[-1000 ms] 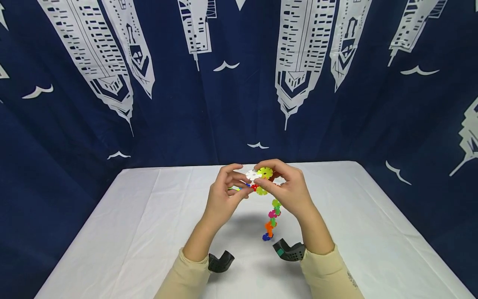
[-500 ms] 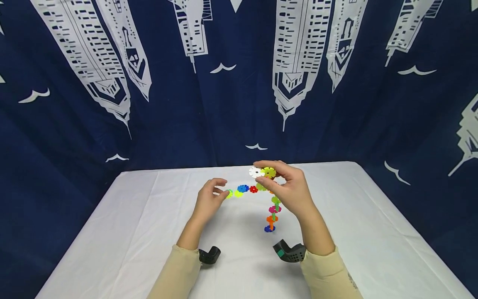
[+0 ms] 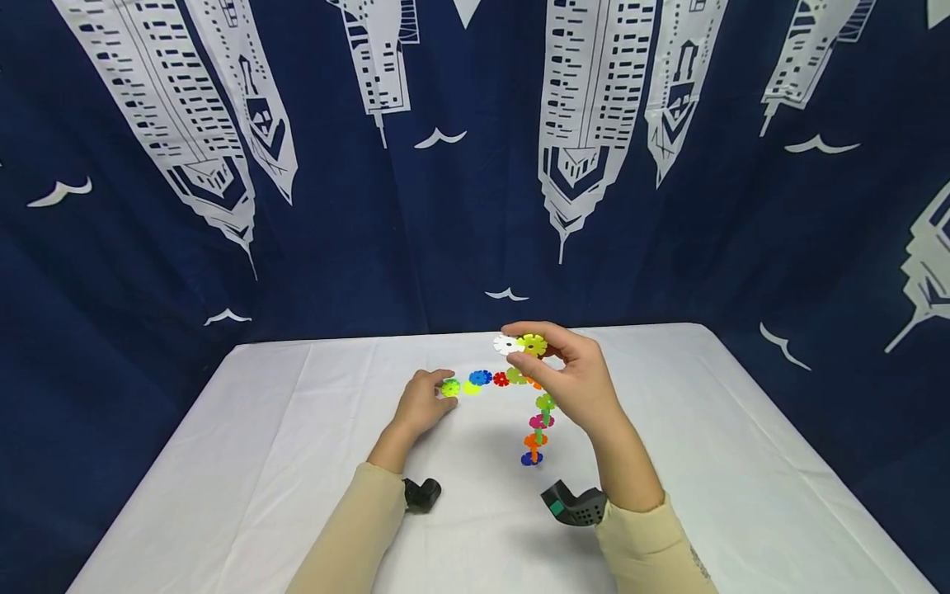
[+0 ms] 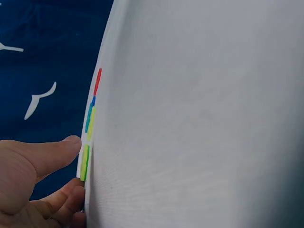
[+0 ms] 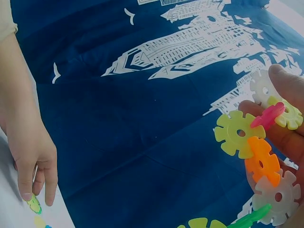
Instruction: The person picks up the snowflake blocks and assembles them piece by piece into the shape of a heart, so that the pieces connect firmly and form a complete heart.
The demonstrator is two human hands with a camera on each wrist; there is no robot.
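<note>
My right hand [image 3: 571,371] pinches the top of a chain of interlocking notched plastic discs, at a white disc [image 3: 508,345] and a yellow disc [image 3: 532,346]. The chain hangs down through a pink disc [image 5: 268,116], an orange disc [image 5: 262,161] and others to a blue disc [image 3: 531,459]. At the far side of the table, my left hand [image 3: 421,404] spreads its thumb and fingers around a yellow-green disc [image 3: 450,388]. In the left wrist view a fingertip meets that disc's lower edge; whether the thumb touches it is unclear.
Loose discs run in a row rightward from the left hand: a yellow disc [image 3: 471,388], blue discs [image 3: 480,377] and a red disc [image 3: 500,379]. They lie on the white-covered table [image 3: 297,462]. A dark blue printed curtain [image 3: 416,231] stands behind.
My left hand has left the chain, moved left and down to the table, and spread around the yellow-green disc. The right hand still holds the chain in nearly the same place.
</note>
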